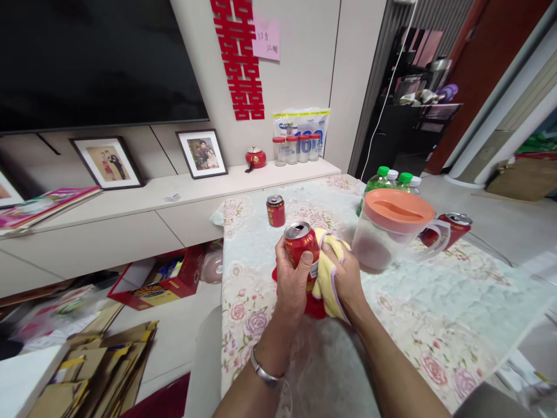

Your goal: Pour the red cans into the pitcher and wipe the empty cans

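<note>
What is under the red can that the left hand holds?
A red object shows below the can, between the left hand and the right hand with the yellow cloth. The hands cover most of it, so I cannot tell what it is.

the room is evenly and fairly brightly lit, with soft indoor light that seems to come from above. shadows are faint. the dark television screen (96,58) shows almost no glare. the middle is sharp, down to the floral cloth on the bench (435,302). wide-angle distortion bends the wall lines and doorway at the edges. the lower left corner, near the cardboard (96,371), smears into blur.
</note>
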Action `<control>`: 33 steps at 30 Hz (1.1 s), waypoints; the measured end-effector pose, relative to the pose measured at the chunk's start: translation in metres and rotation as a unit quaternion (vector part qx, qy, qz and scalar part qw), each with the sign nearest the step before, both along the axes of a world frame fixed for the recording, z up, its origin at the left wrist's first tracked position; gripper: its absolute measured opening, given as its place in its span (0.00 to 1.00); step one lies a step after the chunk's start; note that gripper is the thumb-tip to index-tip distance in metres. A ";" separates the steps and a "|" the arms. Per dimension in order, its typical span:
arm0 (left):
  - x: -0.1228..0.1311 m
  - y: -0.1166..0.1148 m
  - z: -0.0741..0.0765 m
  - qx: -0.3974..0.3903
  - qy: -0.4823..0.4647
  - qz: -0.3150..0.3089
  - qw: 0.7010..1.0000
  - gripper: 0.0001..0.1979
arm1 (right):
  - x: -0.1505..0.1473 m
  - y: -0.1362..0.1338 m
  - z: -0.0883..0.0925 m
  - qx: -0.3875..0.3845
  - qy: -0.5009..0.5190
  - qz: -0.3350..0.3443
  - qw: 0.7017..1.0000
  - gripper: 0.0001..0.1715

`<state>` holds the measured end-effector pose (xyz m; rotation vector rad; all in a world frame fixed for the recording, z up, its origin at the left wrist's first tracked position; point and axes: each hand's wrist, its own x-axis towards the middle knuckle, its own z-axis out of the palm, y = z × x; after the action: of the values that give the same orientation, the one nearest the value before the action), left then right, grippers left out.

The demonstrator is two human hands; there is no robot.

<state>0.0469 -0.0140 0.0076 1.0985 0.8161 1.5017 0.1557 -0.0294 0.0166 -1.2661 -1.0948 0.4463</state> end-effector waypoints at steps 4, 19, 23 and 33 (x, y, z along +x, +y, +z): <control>-0.004 0.003 0.001 -0.011 0.004 0.008 1.000 0.36 | -0.008 -0.007 0.002 0.017 -0.024 -0.022 0.999 0.15; 0.006 -0.005 0.002 0.006 0.034 -0.059 0.998 0.36 | 0.007 -0.004 0.004 0.053 0.098 -0.051 0.993 0.23; 0.009 -0.007 -0.001 -0.022 0.020 -0.081 0.996 0.30 | 0.010 -0.001 0.005 0.030 0.116 -0.053 0.991 0.25; 0.005 -0.006 0.001 -0.043 0.052 -0.057 0.996 0.35 | 0.000 -0.016 0.002 0.127 -0.063 -0.093 0.986 0.20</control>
<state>0.0517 -0.0205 0.0088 1.1468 0.8672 1.3118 0.1558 -0.0458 0.0185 -1.1681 -1.0902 0.0828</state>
